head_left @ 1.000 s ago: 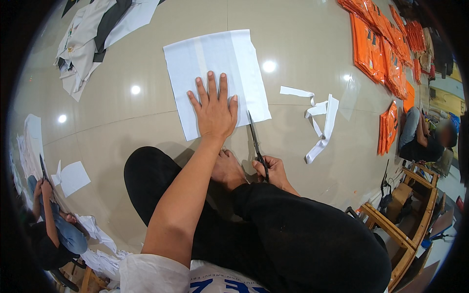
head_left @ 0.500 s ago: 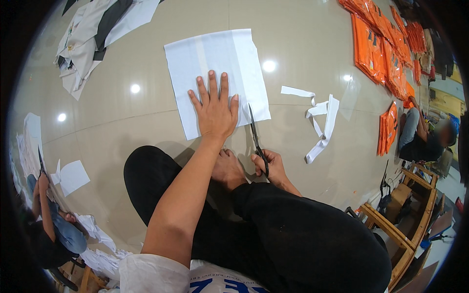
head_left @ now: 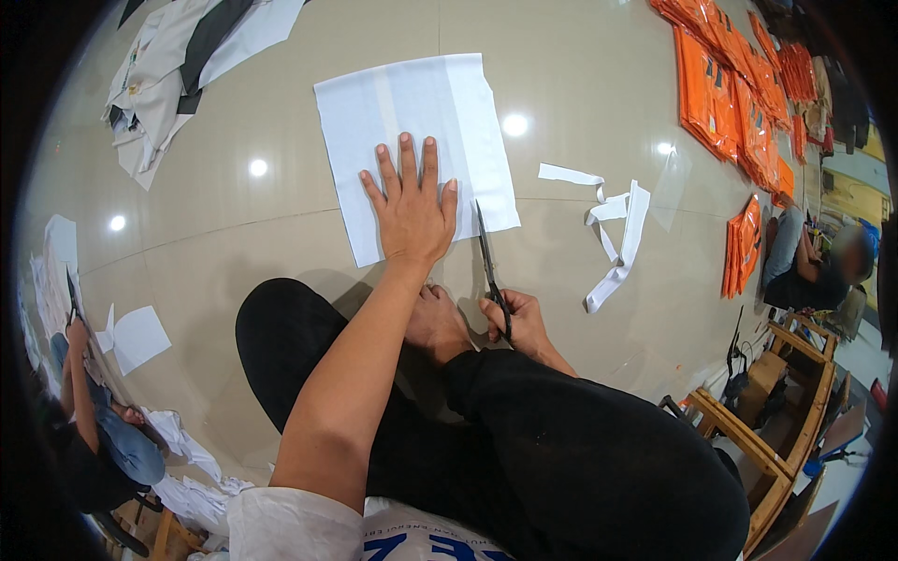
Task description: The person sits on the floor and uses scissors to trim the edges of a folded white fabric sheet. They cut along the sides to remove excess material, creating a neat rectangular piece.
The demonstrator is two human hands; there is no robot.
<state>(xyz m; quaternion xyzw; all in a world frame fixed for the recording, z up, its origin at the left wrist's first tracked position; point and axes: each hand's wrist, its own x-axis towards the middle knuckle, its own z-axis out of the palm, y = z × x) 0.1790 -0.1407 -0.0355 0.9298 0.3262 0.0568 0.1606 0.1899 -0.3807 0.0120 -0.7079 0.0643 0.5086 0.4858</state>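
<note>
A white piece of fabric (head_left: 422, 98), roughly rectangular with paler bands along it, lies flat on the tiled floor in front of me. My left hand (head_left: 412, 217) rests palm down on its near middle, fingers spread. To the right, my right hand (head_left: 520, 323) grips the handles of black scissors (head_left: 488, 257). Their blades point away from me and overlap the fabric's near edge, right of my left thumb. Whether the lower blade lies under the cloth I cannot tell.
Curled white offcut strips (head_left: 619, 238) lie to the right. Orange packed bundles (head_left: 706, 98) line the far right, near a seated person (head_left: 816, 257) and a wooden frame (head_left: 748, 435). White and dark cloths (head_left: 168, 79) are heaped far left. Another person (head_left: 117, 430) sits at left with scissors.
My hands, the scissors and the fabric hold almost the same place, with only a tiny shift. At the left, the other person's hand and scissors have moved slightly.
</note>
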